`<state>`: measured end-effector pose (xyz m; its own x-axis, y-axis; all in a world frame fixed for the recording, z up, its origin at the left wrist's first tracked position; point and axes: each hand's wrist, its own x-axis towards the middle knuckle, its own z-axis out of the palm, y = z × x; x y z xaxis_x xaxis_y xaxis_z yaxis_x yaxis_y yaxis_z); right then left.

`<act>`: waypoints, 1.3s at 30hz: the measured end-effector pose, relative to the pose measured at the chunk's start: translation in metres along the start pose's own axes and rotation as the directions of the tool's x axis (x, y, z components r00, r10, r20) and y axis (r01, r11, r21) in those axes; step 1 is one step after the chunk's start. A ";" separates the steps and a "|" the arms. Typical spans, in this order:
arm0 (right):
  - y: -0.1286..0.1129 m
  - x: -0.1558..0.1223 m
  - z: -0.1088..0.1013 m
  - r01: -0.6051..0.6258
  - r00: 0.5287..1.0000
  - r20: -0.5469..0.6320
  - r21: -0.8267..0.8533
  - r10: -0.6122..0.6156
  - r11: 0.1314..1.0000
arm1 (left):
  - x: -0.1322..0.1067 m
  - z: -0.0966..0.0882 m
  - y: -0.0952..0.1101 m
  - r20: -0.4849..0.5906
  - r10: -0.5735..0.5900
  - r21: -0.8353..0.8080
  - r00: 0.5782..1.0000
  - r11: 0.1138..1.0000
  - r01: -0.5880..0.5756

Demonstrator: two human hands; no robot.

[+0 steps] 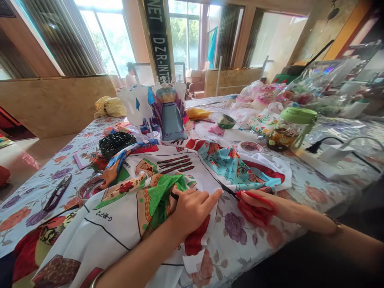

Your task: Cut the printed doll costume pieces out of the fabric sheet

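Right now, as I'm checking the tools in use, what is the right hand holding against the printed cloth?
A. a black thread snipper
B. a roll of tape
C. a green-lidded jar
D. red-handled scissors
D: the right hand grips red-handled scissors, blades at the printed cloth.

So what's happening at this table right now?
A person is cutting printed fabric spread over a flowered table. The right hand holds red scissors, blades at the cloth's edge. The left hand presses the fabric flat beside the blades. A black basket, a green-lidded jar and a doll dress stand behind.
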<state>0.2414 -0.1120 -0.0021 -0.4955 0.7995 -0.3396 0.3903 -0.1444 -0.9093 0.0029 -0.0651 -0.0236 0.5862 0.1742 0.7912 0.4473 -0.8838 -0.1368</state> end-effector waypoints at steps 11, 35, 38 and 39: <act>-0.003 0.000 0.002 0.006 1.000 -0.008 0.027 -0.006 1.000 | -0.002 0.002 -0.001 -0.025 0.005 0.001 1.000 1.000 -0.005; 0.014 0.001 0.006 0.025 0.984 -0.179 0.026 -0.020 0.999 | -0.001 0.001 -0.001 -0.006 0.008 0.000 1.000 1.000 -0.008; 0.014 0.001 0.007 0.000 0.965 -0.263 0.023 0.006 1.000 | -0.001 0.000 -0.001 -0.004 0.004 0.010 1.000 1.000 -0.004; 0.015 0.002 0.008 -0.002 0.968 -0.252 0.034 0.010 0.999 | -0.001 0.000 -0.001 -0.002 0.006 0.011 1.000 1.000 -0.006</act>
<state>0.2406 -0.1172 -0.0183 -0.2802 0.9189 -0.2776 0.3642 -0.1658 -0.9164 0.0024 -0.0645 -0.0244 0.5877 0.1679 0.7915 0.4512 -0.8800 -0.1483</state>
